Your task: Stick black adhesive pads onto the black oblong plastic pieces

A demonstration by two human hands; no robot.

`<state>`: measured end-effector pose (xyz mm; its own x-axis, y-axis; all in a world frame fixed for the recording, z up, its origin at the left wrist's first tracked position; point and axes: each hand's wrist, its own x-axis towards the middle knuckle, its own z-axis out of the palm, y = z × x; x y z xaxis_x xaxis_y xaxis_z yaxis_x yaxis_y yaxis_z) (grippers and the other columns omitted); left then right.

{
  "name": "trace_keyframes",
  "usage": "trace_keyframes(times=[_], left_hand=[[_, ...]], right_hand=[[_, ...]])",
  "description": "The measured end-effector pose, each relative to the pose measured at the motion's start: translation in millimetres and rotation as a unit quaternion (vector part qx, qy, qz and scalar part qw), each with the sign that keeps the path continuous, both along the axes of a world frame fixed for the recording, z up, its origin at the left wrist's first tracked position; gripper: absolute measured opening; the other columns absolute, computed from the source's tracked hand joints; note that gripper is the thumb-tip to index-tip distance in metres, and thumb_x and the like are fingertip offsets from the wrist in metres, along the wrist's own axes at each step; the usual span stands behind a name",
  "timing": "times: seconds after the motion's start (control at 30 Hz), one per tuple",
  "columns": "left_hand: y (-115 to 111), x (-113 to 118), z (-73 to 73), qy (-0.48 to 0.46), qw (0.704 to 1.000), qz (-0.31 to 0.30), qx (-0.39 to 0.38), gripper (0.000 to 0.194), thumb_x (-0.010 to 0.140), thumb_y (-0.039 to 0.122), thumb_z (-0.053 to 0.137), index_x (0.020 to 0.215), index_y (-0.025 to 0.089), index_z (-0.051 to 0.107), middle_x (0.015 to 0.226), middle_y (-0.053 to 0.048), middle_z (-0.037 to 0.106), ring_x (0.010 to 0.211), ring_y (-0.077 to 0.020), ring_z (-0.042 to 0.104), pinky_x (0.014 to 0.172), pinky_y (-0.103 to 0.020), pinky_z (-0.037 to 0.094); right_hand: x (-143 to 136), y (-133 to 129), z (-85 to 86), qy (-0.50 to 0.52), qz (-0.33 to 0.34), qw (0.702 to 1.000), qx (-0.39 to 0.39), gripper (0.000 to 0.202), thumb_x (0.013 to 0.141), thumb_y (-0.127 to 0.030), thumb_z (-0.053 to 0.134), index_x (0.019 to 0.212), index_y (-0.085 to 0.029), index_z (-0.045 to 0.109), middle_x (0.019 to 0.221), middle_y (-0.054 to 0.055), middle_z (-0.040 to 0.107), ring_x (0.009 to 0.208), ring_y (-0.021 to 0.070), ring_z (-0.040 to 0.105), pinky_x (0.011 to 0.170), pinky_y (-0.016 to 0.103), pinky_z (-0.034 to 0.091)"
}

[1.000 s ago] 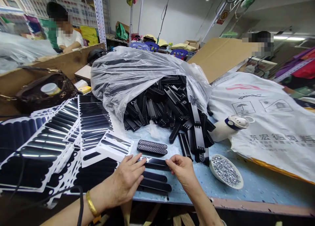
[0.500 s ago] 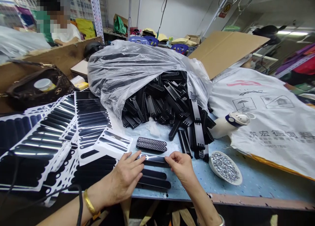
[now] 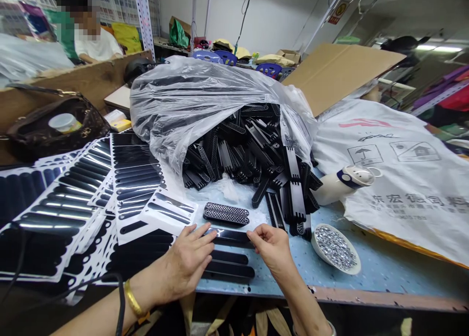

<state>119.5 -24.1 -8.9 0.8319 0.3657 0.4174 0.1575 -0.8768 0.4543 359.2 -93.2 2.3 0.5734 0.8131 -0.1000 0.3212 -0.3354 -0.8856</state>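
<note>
A glossy black strip point(image 3: 231, 236) lies crosswise in front of me, its right end between the thumb and index finger of my right hand point(image 3: 273, 248). My left hand point(image 3: 186, 260) rests flat with fingers spread over the strip's left end. What lies under the strip is hidden. Just nearer to me are long black bars with rounded ends point(image 3: 234, 271), partly under my left hand. Beyond the strip sits a pair of black pieces with a mesh pattern point(image 3: 226, 214). Left of my left hand are white sheets with black adhesive-looking strips point(image 3: 169, 210).
A clear plastic bag point(image 3: 205, 89) spills many black slotted pieces point(image 3: 256, 150) onto the blue tabletop point(image 3: 384, 287). A bowl of small shiny bits point(image 3: 336, 248) and a white bottle point(image 3: 339, 183) stand right. A brown handbag point(image 3: 47, 131) is at left. Another person point(image 3: 97, 45) sits beyond.
The view has shifted very slightly. Both hands stay at the same black strip, with no clear change in their hold.
</note>
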Motion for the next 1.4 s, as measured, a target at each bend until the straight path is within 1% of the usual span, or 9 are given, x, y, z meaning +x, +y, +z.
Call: trace_keyframes(times=[0.23, 0.43, 0.7, 0.97, 1.17, 1.4], left_hand=[[-0.5, 0.4, 0.7, -0.004, 1.0, 0.007, -0.002, 0.029, 0.092, 0.009, 0.043, 0.115, 0.015, 0.06, 0.132, -0.015, 0.062, 0.135, -0.0291, 0.046, 0.108, -0.051, 0.04], [-0.2, 0.1, -1.4, -0.003, 1.0, -0.001, 0.015, 0.029, 0.093, 0.009, 0.042, 0.115, 0.013, 0.059, 0.133, -0.016, 0.061, 0.136, -0.03, 0.045, 0.108, -0.052, 0.041], [0.1, -1.0, -0.1, 0.004, 1.0, 0.001, 0.015, 0.029, 0.093, 0.009, 0.043, 0.117, 0.014, 0.059, 0.134, -0.016, 0.061, 0.138, -0.0286, 0.043, 0.108, -0.05, 0.04], [-0.5, -1.1, -0.3, 0.013, 1.0, 0.001, 0.012, 0.028, 0.093, 0.009, 0.041, 0.116, 0.014, 0.058, 0.134, -0.015, 0.061, 0.137, -0.0305, 0.043, 0.107, -0.054, 0.039], [-0.1, -0.4, -1.6, 0.006, 1.0, 0.005, 0.011, 0.029, 0.093, 0.009, 0.041, 0.115, 0.014, 0.058, 0.133, -0.016, 0.062, 0.136, -0.031, 0.045, 0.106, -0.055, 0.04], [0.7, 0.0, -1.7, 0.006, 1.0, 0.0, 0.006, 0.029, 0.092, 0.008, 0.042, 0.116, 0.014, 0.058, 0.134, -0.015, 0.061, 0.137, -0.031, 0.044, 0.106, -0.055, 0.04]], right_hand=[[2.0, 2.1, -3.0, -0.006, 0.009, 1.0, 0.003, 0.035, 0.06, -0.046, 0.07, 0.044, -0.022, 0.051, 0.035, -0.004, 0.044, 0.035, 0.0107, 0.04, 0.038, 0.024, 0.028], [2.3, 1.8, -5.3, -0.012, 0.006, 1.0, 0.002, 0.033, 0.059, -0.045, 0.067, 0.043, -0.023, 0.05, 0.035, -0.004, 0.043, 0.035, 0.0109, 0.04, 0.037, 0.024, 0.028], [0.7, 1.4, -5.8, -0.025, -0.002, 1.0, 0.008, 0.035, 0.058, -0.048, 0.067, 0.043, -0.023, 0.048, 0.037, -0.006, 0.04, 0.037, 0.009, 0.035, 0.038, 0.024, 0.027], [2.7, -0.5, -6.2, -0.021, 0.009, 1.0, -0.008, 0.032, 0.06, -0.047, 0.065, 0.045, -0.023, 0.049, 0.037, -0.004, 0.044, 0.036, 0.0113, 0.04, 0.036, 0.024, 0.027], [3.9, -1.7, -7.9, -0.02, 0.014, 1.0, -0.011, 0.034, 0.059, -0.048, 0.067, 0.045, -0.023, 0.049, 0.038, -0.003, 0.045, 0.037, 0.0113, 0.041, 0.036, 0.024, 0.029], [2.5, -4.7, -7.5, -0.021, 0.003, 1.0, -0.007, 0.037, 0.059, -0.051, 0.07, 0.046, -0.023, 0.05, 0.038, -0.004, 0.044, 0.037, 0.0113, 0.04, 0.037, 0.024, 0.028]])
